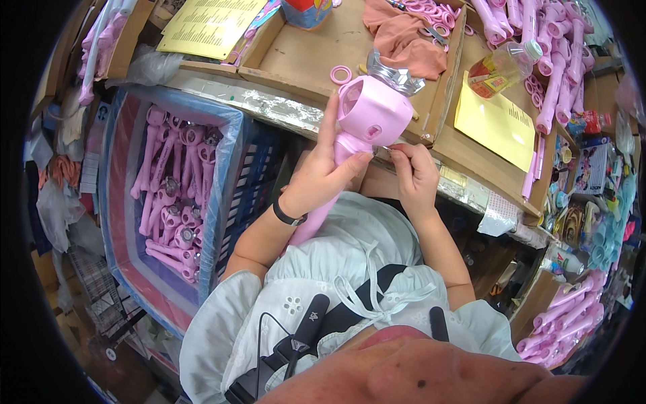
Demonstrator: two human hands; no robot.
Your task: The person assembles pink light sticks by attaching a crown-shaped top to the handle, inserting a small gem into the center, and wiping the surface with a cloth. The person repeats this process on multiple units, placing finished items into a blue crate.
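The wand (374, 116) is over the lap at the near edge of the bench (269, 104), its head tilted far and its handle toward the near left. The left hand (323, 178) is closed round its neck, hiding part of it; the handle's end is obscured by the forearm. The right hand (416, 176) pinches a thin piece (382, 149) beside the neck, too small to identify. At left, wands in the crate (250, 178) overlap, obscuring one another. The far tub (306, 12) is cut off.
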